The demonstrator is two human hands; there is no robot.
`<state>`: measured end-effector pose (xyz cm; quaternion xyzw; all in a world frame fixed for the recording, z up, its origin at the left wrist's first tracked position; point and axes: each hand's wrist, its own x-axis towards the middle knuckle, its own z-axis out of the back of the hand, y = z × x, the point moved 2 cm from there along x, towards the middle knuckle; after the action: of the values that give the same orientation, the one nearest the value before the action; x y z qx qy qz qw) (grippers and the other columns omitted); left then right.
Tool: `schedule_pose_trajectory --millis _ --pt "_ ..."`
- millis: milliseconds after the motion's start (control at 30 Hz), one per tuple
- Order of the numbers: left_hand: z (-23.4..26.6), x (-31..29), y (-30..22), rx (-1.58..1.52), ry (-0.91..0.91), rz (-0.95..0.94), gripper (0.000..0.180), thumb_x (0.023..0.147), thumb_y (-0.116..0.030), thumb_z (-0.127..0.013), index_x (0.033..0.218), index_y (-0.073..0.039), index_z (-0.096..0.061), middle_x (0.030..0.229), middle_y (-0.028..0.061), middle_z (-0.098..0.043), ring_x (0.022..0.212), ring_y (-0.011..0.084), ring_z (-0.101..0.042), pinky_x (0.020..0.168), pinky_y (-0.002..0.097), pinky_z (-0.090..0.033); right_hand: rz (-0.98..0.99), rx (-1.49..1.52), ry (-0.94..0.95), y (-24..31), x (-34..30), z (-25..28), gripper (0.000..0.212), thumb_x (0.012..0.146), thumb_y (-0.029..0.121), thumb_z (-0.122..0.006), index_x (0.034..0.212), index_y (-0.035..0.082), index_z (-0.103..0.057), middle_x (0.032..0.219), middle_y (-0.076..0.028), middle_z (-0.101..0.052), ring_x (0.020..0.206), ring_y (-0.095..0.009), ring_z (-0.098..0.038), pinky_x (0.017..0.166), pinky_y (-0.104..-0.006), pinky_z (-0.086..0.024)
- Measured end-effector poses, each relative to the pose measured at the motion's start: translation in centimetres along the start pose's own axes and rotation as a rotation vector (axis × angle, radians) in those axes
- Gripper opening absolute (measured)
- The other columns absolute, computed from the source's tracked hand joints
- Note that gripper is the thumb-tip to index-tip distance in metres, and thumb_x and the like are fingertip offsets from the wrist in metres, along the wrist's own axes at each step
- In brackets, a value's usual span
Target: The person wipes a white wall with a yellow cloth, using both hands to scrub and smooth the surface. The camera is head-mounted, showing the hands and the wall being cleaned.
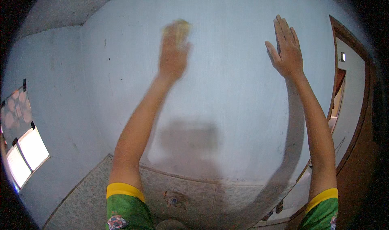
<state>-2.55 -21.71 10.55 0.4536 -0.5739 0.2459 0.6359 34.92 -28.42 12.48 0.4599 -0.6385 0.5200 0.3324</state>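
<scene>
My left hand (174, 57) is raised against a pale blue wall (227, 88), smeared by motion. Its fingers press a yellow sponge-like pad (184, 28) to the wall; the blur hides its exact kind. To the right, my right hand (288, 55) lies flat on the same wall, thumb held away from the outstretched fingers, with nothing in it. Both arms reach upward in green sleeves with yellow cuffs.
Patterned tiles (194, 185) cover the lower wall, where a small fitting (173, 200) sticks out. A bright window (30, 149) is at the left, below a patterned covering (17, 110). A brown doorway frame (351, 39) stands at the right.
</scene>
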Motion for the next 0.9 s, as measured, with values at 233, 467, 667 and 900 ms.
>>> schedule_pose_trajectory --millis 233,467,667,900 --pt "4.1 -5.4 11.0 0.209 -0.096 0.359 0.061 0.108 -0.022 -0.049 0.163 -0.009 -0.026 0.17 0.0173 -0.023 0.158 0.0345 -0.017 0.13 0.0493 -0.009 -0.05 0.026 -0.021 1.7 0.3 -0.3 0.075 0.101 0.04 -0.058 0.162 0.009 -0.029 0.169 -0.011 -0.031 0.157 -0.026 -0.027 0.13 -0.0471 -0.018" --pt "0.3 -0.3 3.3 0.105 0.078 -0.007 0.067 0.106 -0.022 -0.054 0.164 -0.009 -0.024 0.17 0.0157 -0.025 0.156 0.0379 -0.022 0.129 0.0481 -0.018 -0.022 -0.018 -0.005 0.4 -0.4 0.4 0.075 0.101 0.039 -0.058 0.163 0.008 -0.029 0.169 -0.011 -0.031 0.156 -0.027 -0.027 0.129 -0.0469 -0.019" --pt "6.0 3.4 20.7 0.322 -0.132 0.301 0.058 0.113 -0.032 -0.037 0.161 -0.003 -0.026 0.168 0.0192 -0.027 0.156 0.037 -0.021 0.129 0.0499 -0.016 0.018 0.043 -0.105 1.7 0.9 -0.2 0.072 0.103 0.039 -0.056 0.162 0.009 -0.03 0.169 -0.01 -0.031 0.156 -0.027 -0.029 0.129 -0.0474 -0.02" --pt "0.5 0.5 7.2 0.169 -0.115 -0.061 0.047 0.109 -0.024 -0.048 0.153 -0.007 -0.044 0.161 0.0177 -0.04 0.15 0.0378 -0.033 0.126 0.0501 -0.022 0.029 -0.025 -0.061 0.0 -1.0 -0.2 0.069 0.104 0.04 -0.055 0.162 0.011 -0.032 0.168 -0.009 -0.034 0.155 -0.028 -0.03 0.128 -0.0483 -0.02"
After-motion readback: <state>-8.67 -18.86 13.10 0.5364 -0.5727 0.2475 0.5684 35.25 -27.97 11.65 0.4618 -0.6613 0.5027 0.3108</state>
